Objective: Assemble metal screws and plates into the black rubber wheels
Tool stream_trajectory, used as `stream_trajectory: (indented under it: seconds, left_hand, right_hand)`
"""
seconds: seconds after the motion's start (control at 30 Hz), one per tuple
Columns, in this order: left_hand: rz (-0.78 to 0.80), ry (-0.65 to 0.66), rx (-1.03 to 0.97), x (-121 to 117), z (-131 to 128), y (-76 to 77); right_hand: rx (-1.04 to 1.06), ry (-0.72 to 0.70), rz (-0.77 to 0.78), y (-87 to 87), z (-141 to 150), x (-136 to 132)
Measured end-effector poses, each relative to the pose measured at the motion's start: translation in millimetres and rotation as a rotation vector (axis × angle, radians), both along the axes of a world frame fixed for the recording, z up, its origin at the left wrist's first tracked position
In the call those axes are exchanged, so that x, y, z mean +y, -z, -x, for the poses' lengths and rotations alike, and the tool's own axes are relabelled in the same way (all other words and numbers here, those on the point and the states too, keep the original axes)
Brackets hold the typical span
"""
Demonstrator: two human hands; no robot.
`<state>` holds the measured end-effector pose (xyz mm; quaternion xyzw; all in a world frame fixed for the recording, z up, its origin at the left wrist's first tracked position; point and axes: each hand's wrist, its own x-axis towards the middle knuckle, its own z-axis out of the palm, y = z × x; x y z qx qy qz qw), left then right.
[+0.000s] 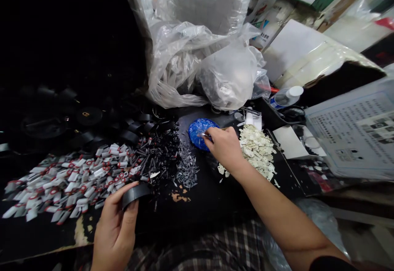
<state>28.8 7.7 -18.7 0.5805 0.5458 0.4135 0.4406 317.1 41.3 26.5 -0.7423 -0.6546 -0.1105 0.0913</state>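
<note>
My left hand point(118, 221) grips a round black plastic cap point(135, 195) between thumb and fingers, above the table's front part. My right hand point(226, 145) is closed around a thin stick-like tool point(202, 135), its tip over a round blue dish point(196, 128). The exact kind of tool is too small to tell. The dish's surface looks shiny and smeared. Just left of the dish lie small grey plastic pieces point(187, 166) and black springs or screws point(155, 158). A heap of pale flat pieces point(257, 145) lies to the right of my right hand.
A large heap of white and grey parts with red rings point(83, 180) covers the left side. More black round parts point(132, 133) sit behind. Clear plastic bags point(187, 57) stand at the back. On the right are a bottle point(286, 96), a small white box point(291, 141) and a printed carton point(353, 127).
</note>
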Motion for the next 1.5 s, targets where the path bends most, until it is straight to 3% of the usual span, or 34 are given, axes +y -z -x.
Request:
stream_trajectory:
  seconds: [0.13, 0.23, 0.37, 0.47, 0.6, 0.73, 0.9, 1.03, 1.1, 1.2, 1.27, 1.4, 1.5]
  left_hand:
    - [-0.057, -0.053, 0.029, -2.2, -5.1, -4.7]
    - [-0.04, -0.08, 0.004, -5.4, -13.0, -10.9]
    - [0.315, -0.017, -0.471, -9.2, -27.6, -25.8]
    - [0.61, 0.048, -0.74, -8.4, -34.6, -38.2]
    - [0.733, 0.083, -0.918, -7.2, -33.2, -48.8]
    - [0.752, 0.086, -0.946, -10.9, -29.4, -50.1]
    - [0.548, 0.099, -0.777, -16.5, -27.3, -45.3]
    - [0.403, 0.143, -0.559, -19.3, -21.0, -37.8]
    - [0.456, 0.187, -0.579, -22.8, -15.5, -33.6]
    - [0.562, 0.277, -0.609, -31.4, -5.3, -29.8]
    - [0.596, 0.348, -0.547, -37.2, 1.1, -29.6]
    - [0.555, 0.417, -0.406, -43.2, 7.3, -29.9]
    - [0.559, 0.389, -0.442, -44.1, 3.6, -27.1]
  right_hand:
    - [0.095, 0.011, -0.041, -7.5, 0.3, -11.0]
    - [0.41, 0.042, -0.104, -16.9, 13.2, -27.0]
    - [1.092, 0.043, -0.089, -26.7, 50.1, -46.0]
    - [1.338, -0.029, -0.018, -33.8, 77.4, -53.0]
    - [1.255, -0.112, 0.029, -43.5, 96.3, -55.3]
    - [1.147, -0.165, 0.044, -46.0, 99.2, -56.6]
    - [1.017, -0.224, 0.109, -43.9, 99.3, -59.7]
    - [0.876, -0.343, 0.033, -46.1, 98.5, -63.1]
    - [0.944, -0.371, 0.125, -46.7, 95.6, -66.1]
    - [1.289, -0.342, 0.537, -43.9, 90.4, -73.3]
    - [1.465, -0.277, 0.732, -39.8, 89.2, -79.3]
    - [1.496, -0.159, 0.75, -32.3, 93.0, -87.9]
    - [1.419, -0.198, 0.732, -27.2, 96.8, -84.8]
